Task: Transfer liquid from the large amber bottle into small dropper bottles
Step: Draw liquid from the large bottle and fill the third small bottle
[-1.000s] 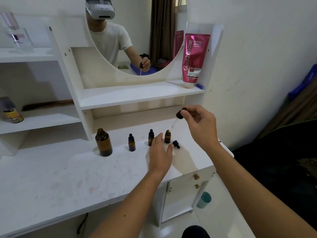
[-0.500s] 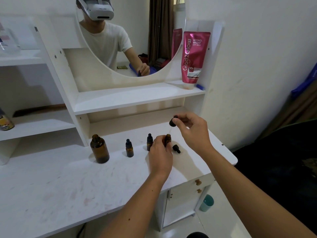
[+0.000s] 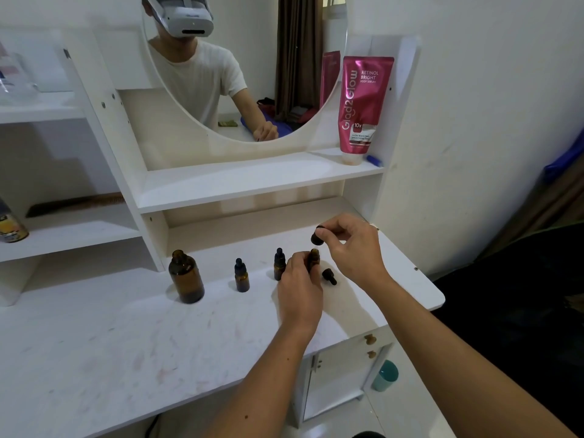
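Desk (image 3: 94, 358): carried all bottles. Large amber bottle (image 3: 186, 278): uncapped, far left. Left hand (image 3: 298, 287): I had closed its grip round the open dropper bottle (image 3: 314, 258). Right hand (image 3: 352, 248): pinching the dropper (image 3: 317, 238), lowered just above that neck. Capped bottle (image 3: 279, 263) crowded alongside; loose cap (image 3: 329, 276) beside.

On a vanity tabletop (image 3: 94, 352), an uncapped large bottle (image 3: 186, 278) stands at left, with two capped dropper bottles (image 3: 242, 275) (image 3: 279, 264) in a row to its right. Right again, the left hand (image 3: 300, 279) grips an open small bottle (image 3: 314, 260), a loose dropper cap (image 3: 329, 276) lying just beside it. The right hand (image 3: 350, 245) holds a dropper (image 3: 317, 236) above that bottle. Behind, a shelf (image 3: 240, 181) beneath a mirror (image 3: 246, 67) carries a body serum tube (image 3: 363, 105) at its right end.
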The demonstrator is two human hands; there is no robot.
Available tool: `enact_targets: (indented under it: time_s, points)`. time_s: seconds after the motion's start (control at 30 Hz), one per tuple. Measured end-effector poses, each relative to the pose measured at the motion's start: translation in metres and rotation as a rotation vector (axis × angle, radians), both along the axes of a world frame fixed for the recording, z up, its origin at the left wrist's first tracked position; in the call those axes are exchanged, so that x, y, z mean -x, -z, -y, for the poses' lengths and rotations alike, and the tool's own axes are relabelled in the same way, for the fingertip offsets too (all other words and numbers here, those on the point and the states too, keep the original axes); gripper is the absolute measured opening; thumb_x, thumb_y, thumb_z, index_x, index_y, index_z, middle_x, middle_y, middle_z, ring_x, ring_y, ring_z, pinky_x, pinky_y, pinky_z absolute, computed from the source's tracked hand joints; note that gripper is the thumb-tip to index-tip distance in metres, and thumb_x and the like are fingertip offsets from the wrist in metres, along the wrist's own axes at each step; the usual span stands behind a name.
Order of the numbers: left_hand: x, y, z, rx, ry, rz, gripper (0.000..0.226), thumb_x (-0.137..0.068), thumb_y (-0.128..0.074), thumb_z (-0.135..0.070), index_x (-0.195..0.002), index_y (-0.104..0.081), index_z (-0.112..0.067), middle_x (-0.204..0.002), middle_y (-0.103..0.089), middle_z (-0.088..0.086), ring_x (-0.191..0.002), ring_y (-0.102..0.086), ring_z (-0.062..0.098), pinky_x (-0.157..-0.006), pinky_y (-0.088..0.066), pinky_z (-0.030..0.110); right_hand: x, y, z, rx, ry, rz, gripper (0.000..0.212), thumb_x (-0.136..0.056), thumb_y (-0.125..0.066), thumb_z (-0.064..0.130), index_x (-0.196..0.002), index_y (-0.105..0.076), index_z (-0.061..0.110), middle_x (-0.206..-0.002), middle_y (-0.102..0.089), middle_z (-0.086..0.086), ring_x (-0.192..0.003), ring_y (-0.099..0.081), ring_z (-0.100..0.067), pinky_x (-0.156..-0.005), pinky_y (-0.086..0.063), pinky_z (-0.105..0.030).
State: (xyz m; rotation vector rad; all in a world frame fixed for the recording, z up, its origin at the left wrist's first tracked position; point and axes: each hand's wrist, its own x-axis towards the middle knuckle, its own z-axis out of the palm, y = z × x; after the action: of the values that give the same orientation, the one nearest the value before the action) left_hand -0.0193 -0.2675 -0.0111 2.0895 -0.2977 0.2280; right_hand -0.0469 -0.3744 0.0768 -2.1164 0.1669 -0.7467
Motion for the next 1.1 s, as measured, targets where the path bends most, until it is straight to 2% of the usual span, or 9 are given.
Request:
enact_targets:
  time_s: [0.17,0.23,0.37,0.47,0.53,0.7,0.8,0.9,1.1]
  points:
    - [-0.002,0.003,0.001,0.007,0.005,-0.014,0.024,-0.104,-0.055,-0.029,-0.126,-0.058,-0.022,-0.119,-0.067,-0.011,-0.105,-0.064,0.011,-0.085,-0.054,0.027,-0.002,0.002,0.000,-0.004,0.018,-0.020,0.006,-0.093,-0.076,0.015,-0.088,-0.078,0.018,-0.084,-0.075,0.014,-0.084,-0.070,0.000,-0.078,-0.052,-0.008]
    - [-0.002,0.003,0.001,0.006,0.006,-0.015,0.023,-0.104,-0.055,-0.028,-0.126,-0.058,-0.023,-0.120,-0.067,-0.012,-0.106,-0.064,0.011,-0.086,-0.054,0.027,-0.002,0.003,0.000,-0.027,0.002,-0.029,0.002,-0.093,-0.076,0.017,-0.093,-0.078,0.018,-0.085,-0.076,0.014,-0.084,-0.071,0.001,-0.079,-0.053,-0.009]
    - [-0.002,0.003,0.001,0.006,0.001,-0.006,0.024,-0.104,-0.056,-0.027,-0.127,-0.060,-0.024,-0.118,-0.068,-0.012,-0.105,-0.064,0.011,-0.086,-0.051,0.023,0.001,0.003,-0.002,-0.088,-0.023,-0.036,0.007,-0.093,-0.076,0.018,-0.100,-0.078,0.016,-0.085,-0.079,0.011,-0.085,-0.074,0.001,-0.083,-0.056,-0.015]
    - [-0.002,0.001,0.000,-0.007,0.008,-0.002,0.029,-0.103,-0.057,-0.027,-0.132,-0.060,-0.023,-0.123,-0.067,-0.010,-0.111,-0.064,0.013,-0.091,-0.049,0.023,0.003,-0.001,-0.004,-0.128,-0.010,-0.020,0.009,-0.093,-0.076,0.018,-0.102,-0.078,0.016,-0.085,-0.080,0.009,-0.087,-0.075,-0.002,-0.087,-0.058,-0.022]
    - [0.000,0.000,-0.001,-0.022,0.017,-0.008,0.036,-0.103,-0.057,-0.027,-0.138,-0.057,-0.019,-0.130,-0.065,-0.006,-0.119,-0.061,0.015,-0.097,-0.047,0.026,0.005,-0.007,-0.005,-0.162,-0.001,0.003,0.010,-0.093,-0.076,0.018,-0.103,-0.077,0.015,-0.084,-0.080,0.009,-0.086,-0.076,-0.002,-0.087,-0.058,-0.021]
    - [0.011,-0.004,-0.013,0.037,0.048,-0.061,0.044,-0.102,-0.059,-0.028,-0.144,-0.053,-0.018,-0.140,-0.060,-0.006,-0.131,-0.052,0.014,-0.108,-0.038,0.024,0.009,-0.029,-0.009,-0.070,0.021,0.091,0.010,-0.093,-0.077,0.017,-0.103,-0.077,0.014,-0.085,-0.077,0.013,-0.083,-0.073,0.003,-0.081,-0.054,-0.009]
    - [0.022,-0.005,-0.028,0.099,0.052,-0.123,0.048,-0.101,-0.060,-0.031,-0.147,-0.050,-0.021,-0.143,-0.057,-0.008,-0.132,-0.051,0.011,-0.114,-0.041,0.030,0.007,-0.041,-0.015,-0.011,0.027,0.122,0.016,-0.093,-0.077,0.023,-0.107,-0.078,0.015,-0.091,-0.079,0.008,-0.087,-0.074,-0.002,-0.085,-0.057,-0.016]
    - [0.032,-0.006,-0.050,0.145,0.055,-0.148,0.047,-0.099,-0.064,-0.031,-0.144,-0.053,-0.023,-0.139,-0.060,-0.012,-0.125,-0.055,0.004,-0.111,-0.045,0.028,0.005,-0.050,-0.033,-0.039,-0.004,0.149,0.018,-0.093,-0.077,0.024,-0.109,-0.077,0.014,-0.093,-0.079,0.007,-0.090,-0.075,-0.004,-0.089,-0.059,-0.022]
    - [0.041,-0.010,-0.121,0.127,-0.002,-0.183,0.041,-0.093,-0.068,-0.045,-0.132,-0.062,-0.033,-0.127,-0.063,-0.022,-0.115,-0.061,0.005,-0.103,-0.047,0.027,-0.008,-0.059,-0.096,-0.053,-0.134,0.207,0.017,-0.092,-0.079,0.020,-0.107,-0.077,0.012,-0.099,-0.078,0.005,-0.092,-0.074,-0.006,-0.089,-0.059,-0.021]
